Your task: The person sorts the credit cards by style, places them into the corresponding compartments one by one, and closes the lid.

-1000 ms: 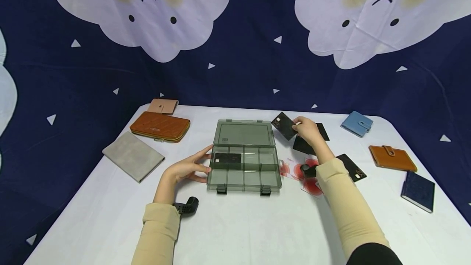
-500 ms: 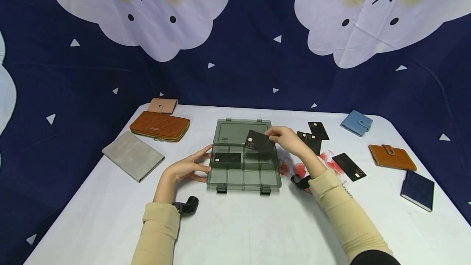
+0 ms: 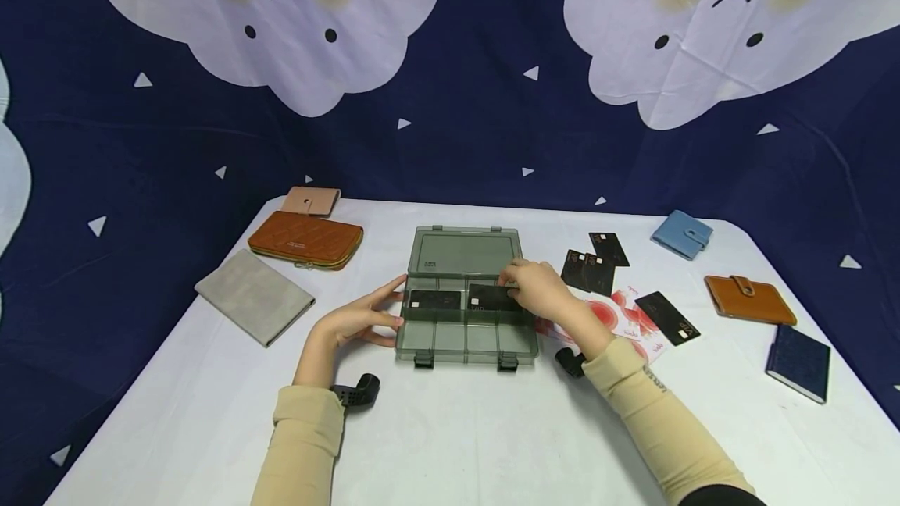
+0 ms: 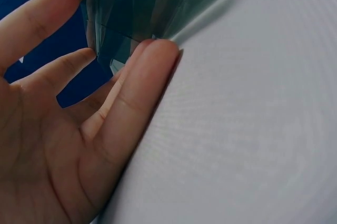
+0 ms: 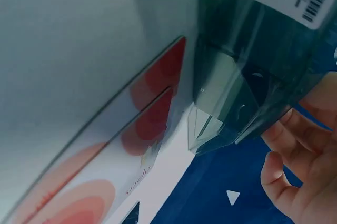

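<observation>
Bright, even light, soft shadows — head view edge-warped, wrist views close and blurred.

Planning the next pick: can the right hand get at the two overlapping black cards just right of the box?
Probably yes. The right hand sits at the box, and the overlapping black cards lie uncovered on the table close beside it.

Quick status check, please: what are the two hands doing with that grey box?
Left hand open, fingers steadying the grey box. Right hand lowering a black card into a rear compartment, beside another card. Nothing in the way.
</observation>
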`<act>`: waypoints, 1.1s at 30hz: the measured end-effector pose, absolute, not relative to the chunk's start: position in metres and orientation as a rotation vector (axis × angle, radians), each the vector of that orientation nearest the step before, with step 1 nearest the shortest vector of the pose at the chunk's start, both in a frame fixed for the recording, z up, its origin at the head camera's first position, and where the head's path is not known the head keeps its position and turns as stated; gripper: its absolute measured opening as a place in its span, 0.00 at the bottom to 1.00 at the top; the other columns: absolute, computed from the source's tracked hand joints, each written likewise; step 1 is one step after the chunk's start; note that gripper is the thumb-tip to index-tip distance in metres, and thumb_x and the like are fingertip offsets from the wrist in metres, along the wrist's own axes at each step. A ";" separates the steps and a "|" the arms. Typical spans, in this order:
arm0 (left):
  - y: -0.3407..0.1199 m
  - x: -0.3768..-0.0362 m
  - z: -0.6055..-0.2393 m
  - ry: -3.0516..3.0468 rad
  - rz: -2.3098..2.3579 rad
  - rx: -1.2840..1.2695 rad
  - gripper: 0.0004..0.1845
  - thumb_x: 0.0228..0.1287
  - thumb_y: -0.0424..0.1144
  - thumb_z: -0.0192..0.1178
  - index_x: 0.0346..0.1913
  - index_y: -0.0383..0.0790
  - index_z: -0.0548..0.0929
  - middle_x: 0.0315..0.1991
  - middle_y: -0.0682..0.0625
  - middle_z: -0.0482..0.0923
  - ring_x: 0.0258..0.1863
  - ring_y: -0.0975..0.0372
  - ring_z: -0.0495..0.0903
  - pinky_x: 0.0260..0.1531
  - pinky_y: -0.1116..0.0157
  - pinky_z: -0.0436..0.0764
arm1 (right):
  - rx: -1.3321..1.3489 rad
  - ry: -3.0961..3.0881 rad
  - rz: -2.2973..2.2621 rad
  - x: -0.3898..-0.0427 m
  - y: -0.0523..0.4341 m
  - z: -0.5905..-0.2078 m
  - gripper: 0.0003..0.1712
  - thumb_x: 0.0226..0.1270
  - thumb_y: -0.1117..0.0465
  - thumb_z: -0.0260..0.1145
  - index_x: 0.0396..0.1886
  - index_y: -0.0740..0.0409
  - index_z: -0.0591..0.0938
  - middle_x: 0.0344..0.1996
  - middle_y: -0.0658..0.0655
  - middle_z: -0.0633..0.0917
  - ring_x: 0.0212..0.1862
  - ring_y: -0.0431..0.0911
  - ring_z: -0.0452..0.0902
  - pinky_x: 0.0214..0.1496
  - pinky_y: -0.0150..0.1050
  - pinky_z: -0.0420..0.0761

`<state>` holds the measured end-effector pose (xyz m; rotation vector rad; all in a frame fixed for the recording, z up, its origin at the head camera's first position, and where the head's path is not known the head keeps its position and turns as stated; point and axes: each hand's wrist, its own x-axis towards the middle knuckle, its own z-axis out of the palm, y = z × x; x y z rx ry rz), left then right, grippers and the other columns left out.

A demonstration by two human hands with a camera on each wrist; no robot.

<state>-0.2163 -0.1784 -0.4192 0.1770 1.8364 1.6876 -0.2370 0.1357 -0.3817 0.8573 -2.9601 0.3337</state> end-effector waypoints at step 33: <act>-0.181 -0.217 -0.420 1.837 1.679 0.187 0.46 0.60 0.30 0.58 0.74 0.56 0.43 0.70 0.38 0.40 0.40 0.58 0.73 0.42 0.54 0.81 | 0.326 -3.021 0.645 -0.268 0.198 -0.377 0.15 0.61 0.63 0.60 0.46 0.66 0.78 0.39 0.66 0.81 0.42 0.59 0.77 0.41 0.53 0.76</act>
